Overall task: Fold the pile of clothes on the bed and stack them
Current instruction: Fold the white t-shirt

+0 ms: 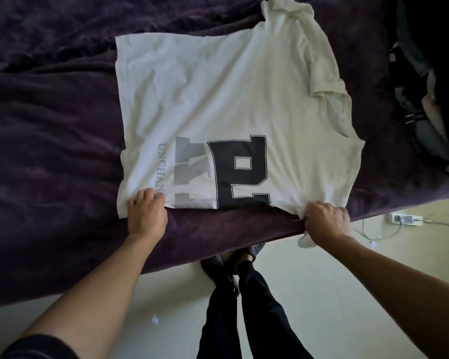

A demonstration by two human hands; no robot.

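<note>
The white T-shirt (231,94) lies spread flat, print side up, on the purple blanket (49,125), its near edge close to the blanket's near side; the left hand (147,216) holds the near-left corner, fingers curled onto the fabric; the right hand (327,221) grips the near-right edge, fingers closed round bunched cloth, a tuft hanging below the fist; a dark pile of clothes (420,112) lies at far right; a power strip (405,218) rests on the floor.
</note>
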